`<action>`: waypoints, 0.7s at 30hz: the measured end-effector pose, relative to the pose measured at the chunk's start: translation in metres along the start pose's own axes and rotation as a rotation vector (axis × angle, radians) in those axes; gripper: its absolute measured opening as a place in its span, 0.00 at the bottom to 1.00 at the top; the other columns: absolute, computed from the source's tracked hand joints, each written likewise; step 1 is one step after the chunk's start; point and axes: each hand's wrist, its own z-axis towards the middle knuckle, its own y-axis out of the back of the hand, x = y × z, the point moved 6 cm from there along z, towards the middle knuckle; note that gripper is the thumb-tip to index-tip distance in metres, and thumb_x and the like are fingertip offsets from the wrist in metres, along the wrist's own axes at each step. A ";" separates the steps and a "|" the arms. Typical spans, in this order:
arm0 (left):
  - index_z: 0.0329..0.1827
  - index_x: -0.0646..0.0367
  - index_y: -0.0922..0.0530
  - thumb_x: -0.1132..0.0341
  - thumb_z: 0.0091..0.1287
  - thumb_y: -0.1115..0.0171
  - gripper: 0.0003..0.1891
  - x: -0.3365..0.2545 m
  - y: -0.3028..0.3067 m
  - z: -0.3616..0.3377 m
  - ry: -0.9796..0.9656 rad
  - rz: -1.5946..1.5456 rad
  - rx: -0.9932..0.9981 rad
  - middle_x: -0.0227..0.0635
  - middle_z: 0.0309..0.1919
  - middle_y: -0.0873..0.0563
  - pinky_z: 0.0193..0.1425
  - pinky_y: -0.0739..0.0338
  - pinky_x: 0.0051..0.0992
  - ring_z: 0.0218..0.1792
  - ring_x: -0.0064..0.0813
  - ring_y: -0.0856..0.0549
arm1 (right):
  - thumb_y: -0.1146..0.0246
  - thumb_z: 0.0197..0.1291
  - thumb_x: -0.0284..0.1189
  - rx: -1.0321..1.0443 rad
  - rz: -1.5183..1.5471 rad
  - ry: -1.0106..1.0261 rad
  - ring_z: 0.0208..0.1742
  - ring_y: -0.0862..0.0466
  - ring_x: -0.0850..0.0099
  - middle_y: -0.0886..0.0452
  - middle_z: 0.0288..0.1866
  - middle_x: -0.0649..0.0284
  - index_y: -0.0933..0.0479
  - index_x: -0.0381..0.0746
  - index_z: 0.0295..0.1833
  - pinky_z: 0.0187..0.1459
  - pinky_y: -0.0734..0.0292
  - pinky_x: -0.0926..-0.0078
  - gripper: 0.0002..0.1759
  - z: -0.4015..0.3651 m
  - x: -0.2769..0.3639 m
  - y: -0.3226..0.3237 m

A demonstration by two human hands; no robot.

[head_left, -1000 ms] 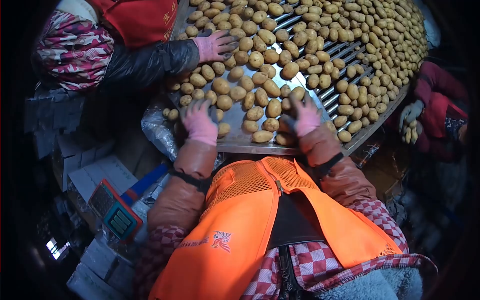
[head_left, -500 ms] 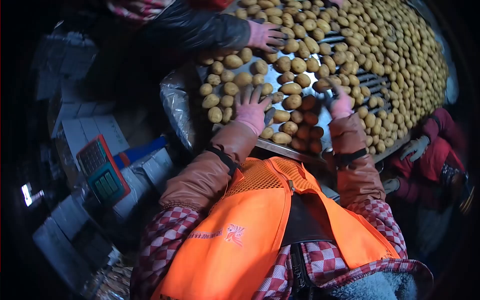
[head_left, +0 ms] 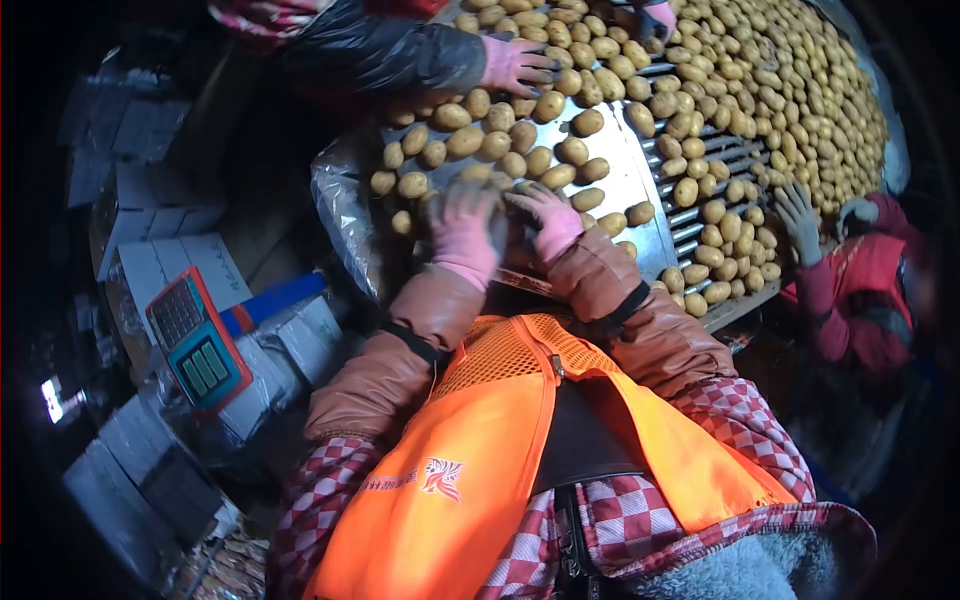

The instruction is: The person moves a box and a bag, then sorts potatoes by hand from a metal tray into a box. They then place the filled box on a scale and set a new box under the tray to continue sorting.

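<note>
My left hand, in a pink and grey glove, lies over potatoes near the front left of a metal sorting table. Motion blurs its fingers, which look stretched forward. Close beside it, my right hand wears the same kind of glove, its fingers extended leftward against the potatoes. Neither hand shows a grip on any one potato. Loose potatoes lie just beyond both hands on the smooth metal plate. Whatever is beneath my palms is hidden.
Slatted bars and a large heap of potatoes fill the right side. A co-worker's gloved hand rests at the far side; another co-worker's hand reaches in from the right. A scale and boxes stand left.
My right hand has swept left across the plate to beside my left hand, and potatoes there have shifted left, baring metal and slats. The right co-worker's hand has moved up onto the potatoes.
</note>
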 end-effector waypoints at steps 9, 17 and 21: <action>0.61 0.39 0.20 0.45 0.57 0.32 0.27 0.031 -0.019 0.012 -0.083 0.158 0.008 0.34 0.67 0.25 0.76 0.45 0.51 0.69 0.38 0.30 | 0.33 0.62 0.43 -0.128 -0.181 -0.877 0.49 0.14 0.53 0.15 0.52 0.49 0.26 0.45 0.67 0.52 0.20 0.61 0.29 -0.098 -0.126 0.154; 0.64 0.36 0.23 0.46 0.63 0.35 0.25 0.042 0.010 0.131 0.242 0.112 -0.048 0.39 0.71 0.31 0.68 0.34 0.53 0.70 0.47 0.31 | 0.37 0.64 0.39 0.201 -0.116 -0.805 0.56 0.19 0.44 0.20 0.55 0.42 0.41 0.48 0.77 0.58 0.25 0.52 0.37 -0.105 -0.061 0.054; 0.69 0.30 0.26 0.52 0.66 0.37 0.26 0.000 -0.024 0.167 0.280 0.115 0.113 0.36 0.74 0.34 0.75 0.40 0.54 0.74 0.49 0.36 | 0.37 0.66 0.36 0.071 0.321 -0.571 0.55 0.17 0.51 0.18 0.56 0.49 0.31 0.48 0.72 0.57 0.23 0.60 0.29 -0.109 -0.068 0.035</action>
